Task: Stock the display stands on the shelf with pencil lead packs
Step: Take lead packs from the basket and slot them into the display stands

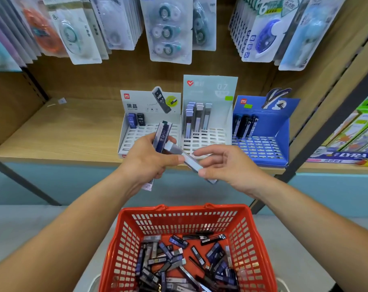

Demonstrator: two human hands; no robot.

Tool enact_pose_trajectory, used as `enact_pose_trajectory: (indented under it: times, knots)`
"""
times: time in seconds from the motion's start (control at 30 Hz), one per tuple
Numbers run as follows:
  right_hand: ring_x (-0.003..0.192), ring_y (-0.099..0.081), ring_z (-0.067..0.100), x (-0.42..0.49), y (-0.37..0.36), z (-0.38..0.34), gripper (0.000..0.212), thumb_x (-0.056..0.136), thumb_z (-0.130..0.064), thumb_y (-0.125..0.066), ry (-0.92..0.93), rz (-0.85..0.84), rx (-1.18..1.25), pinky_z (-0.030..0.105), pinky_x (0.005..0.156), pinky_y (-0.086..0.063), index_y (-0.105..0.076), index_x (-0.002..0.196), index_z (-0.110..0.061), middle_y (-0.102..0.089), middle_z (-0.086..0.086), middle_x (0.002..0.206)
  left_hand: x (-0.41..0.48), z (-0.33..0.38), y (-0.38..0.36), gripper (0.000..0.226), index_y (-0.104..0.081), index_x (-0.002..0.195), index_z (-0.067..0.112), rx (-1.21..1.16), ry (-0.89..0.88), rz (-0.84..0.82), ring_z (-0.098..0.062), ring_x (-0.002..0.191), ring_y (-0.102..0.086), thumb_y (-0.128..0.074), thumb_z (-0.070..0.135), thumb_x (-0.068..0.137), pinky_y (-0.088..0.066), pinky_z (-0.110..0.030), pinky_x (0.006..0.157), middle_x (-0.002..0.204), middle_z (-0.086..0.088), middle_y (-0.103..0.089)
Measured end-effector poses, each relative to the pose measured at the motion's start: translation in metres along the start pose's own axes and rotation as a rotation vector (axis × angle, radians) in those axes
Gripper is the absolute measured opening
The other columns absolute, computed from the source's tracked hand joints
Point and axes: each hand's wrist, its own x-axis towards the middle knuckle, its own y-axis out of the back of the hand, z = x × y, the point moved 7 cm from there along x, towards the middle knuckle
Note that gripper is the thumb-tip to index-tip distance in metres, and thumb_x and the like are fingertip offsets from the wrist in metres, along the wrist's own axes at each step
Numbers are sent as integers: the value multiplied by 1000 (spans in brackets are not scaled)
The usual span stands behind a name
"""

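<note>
Nearest, a red plastic mesh basket (244,234) holds a loose heap of slim pencil lead packs (178,262), dark blue, black and pale grey, lying at all angles. Above it the 2 hands meet in front of the shelf edge. The left hand (149,159) grips a dark blue HB 0.7 lead pack (163,137) upright. Something pale pokes out below its palm, possibly 1 more pack, though that part is too hidden to be sure. The right hand (227,163) pinches a pale lilac-grey lead pack (191,160) between thumb and forefinger, its other fingers spread loosely. That pack slants between the hands, its upper end against the left thumb. Behind them, on the light wooden shelf (63,133), stand 3 slotted stands side by side: a white cardboard stand (136,138) with 2 short packs at its back left, a white stand with a pale teal header (208,138) holding tall pale packs at its back left, and a blue cardboard stand (261,144) with dark packs at its back left. The pale pack looks to match the middle stand, so draw it clear of the left thumb first, turn it upright, and lower it straight into an open slot beside those already standing, filling from the back forward. Blister-packed correction tapes (168,30) hang above.
</note>
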Motion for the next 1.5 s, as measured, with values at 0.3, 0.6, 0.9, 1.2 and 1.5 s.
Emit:
enact_pose_trajectory:
  times: [0.3, 0.6, 0.9, 1.2, 1.5]
  knots:
    - [81, -68, 27, 8, -13, 3, 73, 89, -5, -72, 66, -54, -48, 31, 70, -55, -42, 144, -42, -63, 5, 78, 9, -8, -7, 32, -61, 107, 10, 33, -10, 8, -13, 42, -33, -82, 14, 83, -30, -24, 41, 77, -9, -68]
    - [80, -74, 25, 47, 65, -4, 30, 94, -10, -68, 88, 331, -71, 38, 61, -62, -53, 113, -26, -66, 5, 84, 33, -33, -4, 27, -54, 89, 13, 106, 100, -29, -15, 44, -35, -61, 37, 99, -30, -24, 42, 63, 3, -52]
    - [81, -71, 14, 105, 106, -31, 22, 94, -14, -69, 311, 595, -352, 35, 67, -63, -53, 105, -24, -64, -8, 99, 61, -40, 3, 16, -55, 91, 16, 133, 7, -73, -12, 50, -41, -58, 28, 102, -37, -27, 48, 67, 4, -55]
    - [81, -72, 17, 109, 113, -18, 22, 94, -12, -69, 321, 569, -372, 33, 68, -63, -53, 99, -26, -64, -3, 102, 70, -47, 6, 15, -58, 90, 19, 136, -6, -71, -11, 49, -41, -61, 28, 100, -38, -27, 45, 70, 1, -56]
    - [86, -69, 12, 122, 95, -19, 11, 96, -17, -66, 350, 471, -530, 39, 78, -62, -66, 102, -26, -67, -10, 95, 68, -44, 3, 17, -61, 101, 12, 118, -2, -51, -13, 48, -41, -65, 29, 98, -36, -27, 46, 70, 1, -61]
